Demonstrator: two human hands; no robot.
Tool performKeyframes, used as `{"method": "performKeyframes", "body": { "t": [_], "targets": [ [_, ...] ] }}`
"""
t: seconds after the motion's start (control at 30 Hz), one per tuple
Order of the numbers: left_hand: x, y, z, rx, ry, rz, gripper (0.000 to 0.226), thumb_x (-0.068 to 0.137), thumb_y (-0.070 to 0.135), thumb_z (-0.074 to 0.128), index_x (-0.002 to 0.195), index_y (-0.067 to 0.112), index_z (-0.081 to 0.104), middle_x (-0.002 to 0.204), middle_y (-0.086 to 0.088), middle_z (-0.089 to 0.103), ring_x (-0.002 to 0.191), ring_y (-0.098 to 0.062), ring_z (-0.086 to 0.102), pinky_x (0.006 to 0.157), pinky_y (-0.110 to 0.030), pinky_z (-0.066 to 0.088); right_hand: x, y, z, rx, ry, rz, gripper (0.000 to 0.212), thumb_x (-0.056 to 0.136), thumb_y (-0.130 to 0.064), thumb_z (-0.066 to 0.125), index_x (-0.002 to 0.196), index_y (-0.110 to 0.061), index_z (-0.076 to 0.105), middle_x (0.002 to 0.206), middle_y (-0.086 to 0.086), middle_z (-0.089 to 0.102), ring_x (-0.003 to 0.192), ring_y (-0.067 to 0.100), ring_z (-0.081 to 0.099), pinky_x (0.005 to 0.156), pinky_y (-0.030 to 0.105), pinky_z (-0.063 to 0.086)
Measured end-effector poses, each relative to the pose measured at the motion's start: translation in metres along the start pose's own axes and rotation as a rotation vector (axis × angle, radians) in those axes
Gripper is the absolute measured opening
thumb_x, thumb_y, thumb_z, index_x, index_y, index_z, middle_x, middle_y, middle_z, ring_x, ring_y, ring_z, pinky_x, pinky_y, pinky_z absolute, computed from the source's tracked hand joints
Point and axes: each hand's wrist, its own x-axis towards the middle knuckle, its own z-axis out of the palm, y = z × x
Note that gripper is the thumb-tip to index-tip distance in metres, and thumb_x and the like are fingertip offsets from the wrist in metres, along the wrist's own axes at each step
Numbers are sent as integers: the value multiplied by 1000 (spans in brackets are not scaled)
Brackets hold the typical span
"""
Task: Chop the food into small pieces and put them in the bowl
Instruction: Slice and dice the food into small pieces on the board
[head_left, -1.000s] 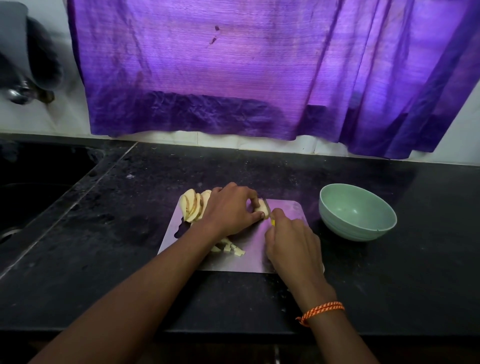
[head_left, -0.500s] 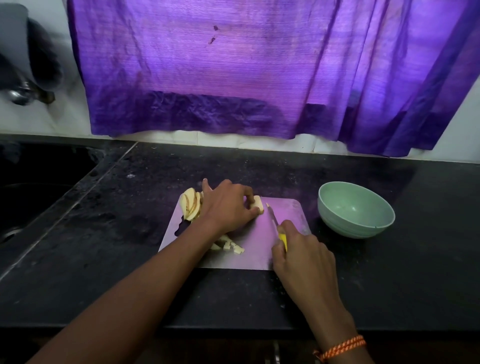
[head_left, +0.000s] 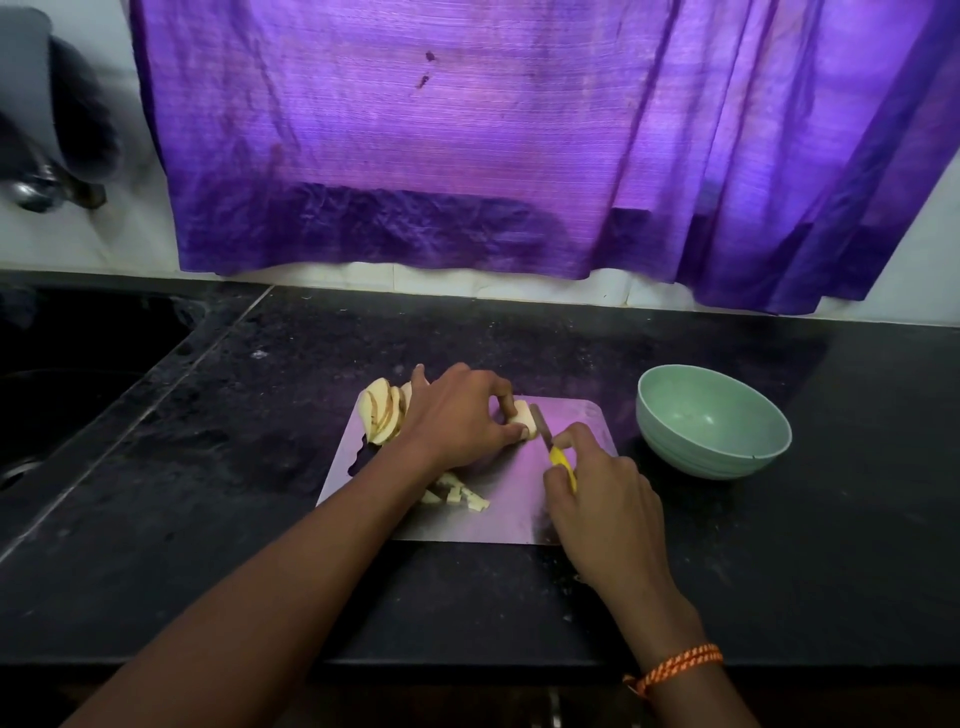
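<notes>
Black counter (head_left: 727, 545): left hand (head_left: 457, 415) fingers curled on food (head_left: 522, 418), right hand (head_left: 608, 509) clenched around knife (head_left: 553, 447).

Black stone counter (head_left: 779, 545), backlit purple curtain (head_left: 467, 145), white wall (head_left: 150, 234)

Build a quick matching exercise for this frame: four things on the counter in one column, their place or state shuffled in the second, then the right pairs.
Things:
1. bowl
2. knife
3. sliced pieces
4. small chopped bits

Places or states:
A. fanned at the cutting board's far left corner
B. held in the right hand, blade by the food piece under the left hand
C. off the board, right of it, nothing visible inside
D. near the board's middle, beside the left wrist

Pairs: 1-C, 2-B, 3-A, 4-D
</notes>
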Motion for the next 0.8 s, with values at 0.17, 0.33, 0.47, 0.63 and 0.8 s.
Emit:
{"method": "performKeyframes", "body": {
  "t": [0.17, 0.33, 0.47, 0.63, 0.8],
  "targets": [
    [1, -3, 1, -25, 4, 5, 31, 86, 64, 78, 93, 34, 76, 125, 20, 71, 133, -13, 52, 123, -71, 15, 0, 0, -1, 24, 30, 4, 28, 103, -32, 45, 131, -30, 47, 79, -6, 47, 69, 14, 43, 63, 36, 37],
    [2, -4, 3, -27, 1, 9, 31, 85, 66, 78, 91, 35, 75, 126, 22, 70, 134, -12, 52, 123, -72, 15, 5, -3, -1, -18, 45, -7, 33, 102, -31, 46, 135, -30, 47, 81, -2, 48, 71, 22, 42, 63, 36, 33],
    [2, -2, 3, -25, -1, -8, 31, 86, 64, 78, 93, 33, 76, 129, 20, 70, 136, -13, 52, 124, -70, 14, 10, -5, 6, -27, 0, -42, 33, 103, -33, 44, 135, -32, 44, 83, -3, 55, 70, 17, 49, 59, 35, 35],
    [3, -4, 4, -15, 8, -8, 31, 86, 63, 78, 92, 33, 75, 124, 19, 71, 134, -13, 53, 124, -70, 15, 14, -3, 12, -52, -25, -54, 34, 104, -36, 41, 138, -29, 45, 91, -1, 58, 74, 20, 52, 61, 34, 38],
    [5, -6, 7, -8, 17, 22, 30, 85, 64, 79, 86, 34, 74, 120, 20, 73, 129, -12, 55, 126, -67, 12, 22, -1, 13, -74, -59, -84, 26, 104, -35, 41, 129, -29, 46, 95, 2, 62, 84, 25, 57, 65, 36, 41]
  ]
}}
